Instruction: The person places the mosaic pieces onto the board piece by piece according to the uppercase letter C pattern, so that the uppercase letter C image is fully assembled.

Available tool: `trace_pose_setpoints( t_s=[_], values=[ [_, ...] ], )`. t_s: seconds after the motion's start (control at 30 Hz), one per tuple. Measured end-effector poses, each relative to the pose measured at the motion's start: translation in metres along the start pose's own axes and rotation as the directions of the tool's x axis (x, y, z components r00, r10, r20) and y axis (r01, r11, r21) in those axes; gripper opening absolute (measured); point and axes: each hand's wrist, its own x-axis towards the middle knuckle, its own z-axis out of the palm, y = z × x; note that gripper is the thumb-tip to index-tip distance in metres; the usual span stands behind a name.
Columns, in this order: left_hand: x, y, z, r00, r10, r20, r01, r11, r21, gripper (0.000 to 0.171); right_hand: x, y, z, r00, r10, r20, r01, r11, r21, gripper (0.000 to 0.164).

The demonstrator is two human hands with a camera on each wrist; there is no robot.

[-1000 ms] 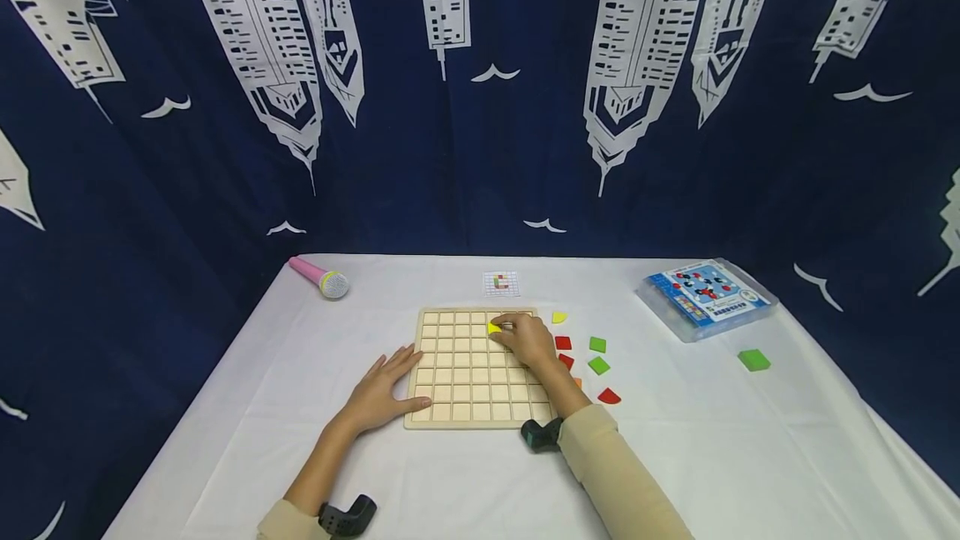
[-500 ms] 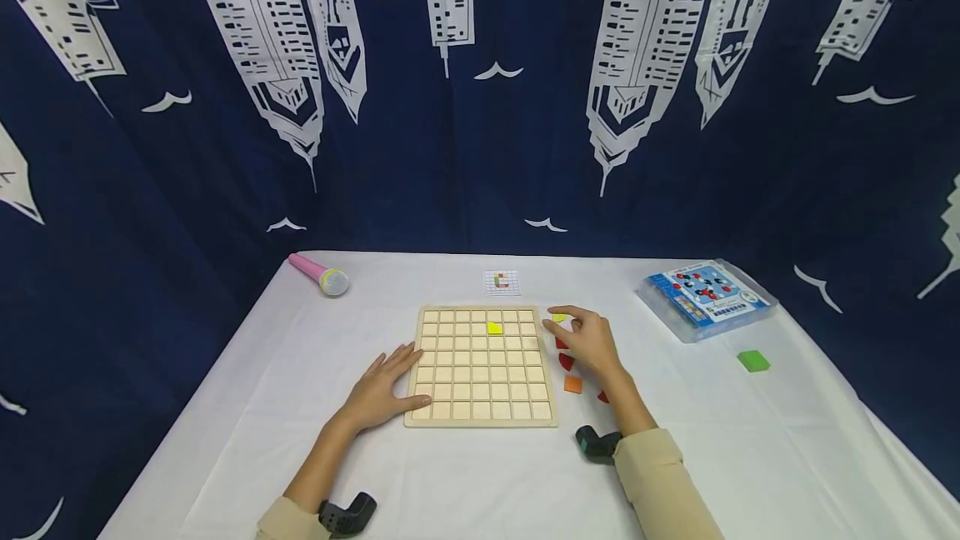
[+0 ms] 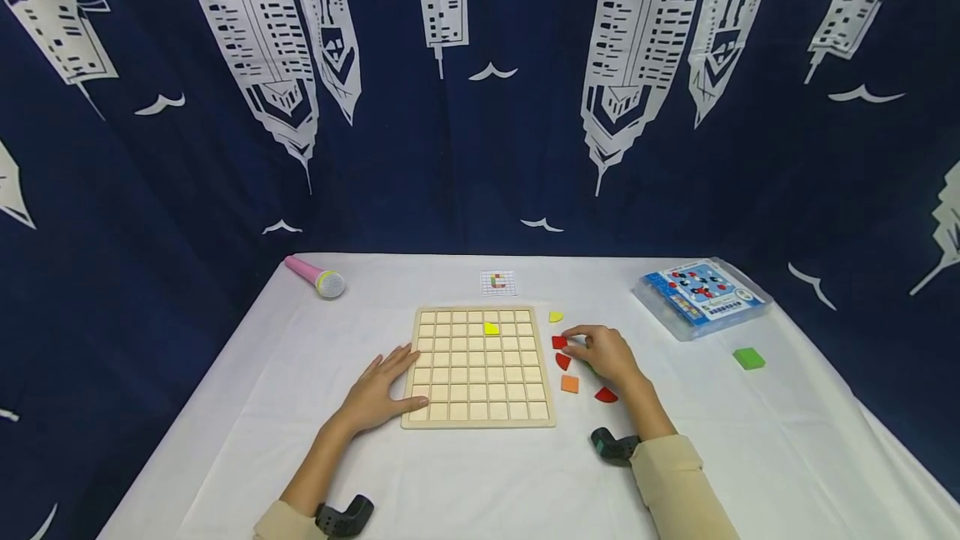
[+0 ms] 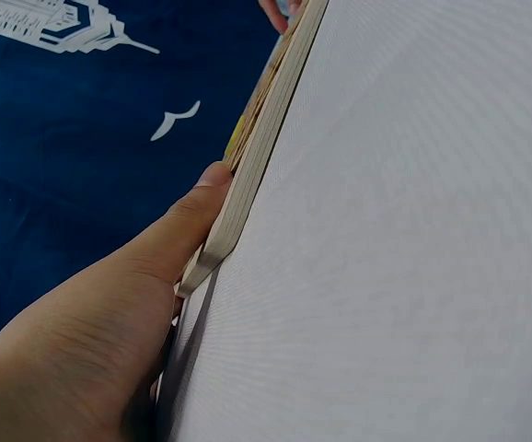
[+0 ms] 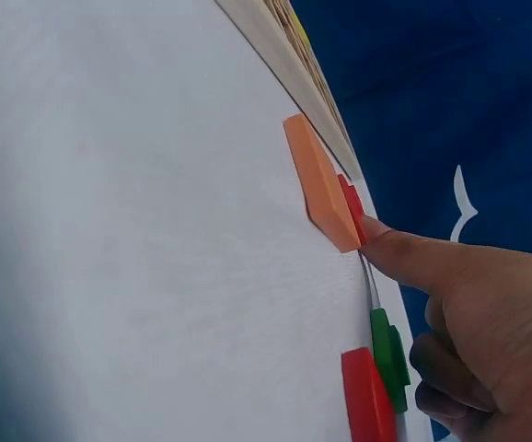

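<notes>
A wooden grid board point(image 3: 480, 423) lies on the white table, with one small yellow tile point(image 3: 491, 328) in a cell of its upper part. My left hand point(image 3: 377, 391) rests with spread fingers at the board's left edge. In the left wrist view, the thumb point(image 4: 197, 207) lies along the board's rim. My right hand point(image 3: 611, 354) is right of the board, thumb and index finger apart with their tips right at a red square tile point(image 3: 559, 342). Under that hand, a green tile point(image 5: 390, 359) is mostly hidden in the head view.
Right of the board lie a yellow quarter-round tile point(image 3: 556, 317), two red rounded tiles point(image 3: 562, 362) and an orange square point(image 3: 570, 384). A pattern card point(image 3: 498, 282) lies behind the board. A pink microphone point(image 3: 315, 276), a plastic box point(image 3: 701, 298) and a green block point(image 3: 749, 358) stand farther out.
My right hand has let go of the yellow tile on the board and moved right, then slightly down to the red square tile. My left hand has stayed at the board's edge.
</notes>
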Motion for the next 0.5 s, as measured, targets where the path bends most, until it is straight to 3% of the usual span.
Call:
trace_pose_setpoints(
  t_s=[0.23, 0.5],
  values=[
    [0.0, -0.001, -0.003, 0.999, -0.03, 0.024, 0.03, 1.0, -0.006, 0.089, 0.009, -0.036, 0.005, 0.996, -0.053, -0.066, 0.056, 0.997, 0.047, 0.032],
    [-0.001, 0.0, -0.003, 0.999, -0.019, 0.029, 0.019, 1.0, -0.01, 0.088, 0.03, -0.092, 0.037, 0.99, -0.129, -0.061, 0.134, 0.987, 0.089, 0.031]
  ],
)
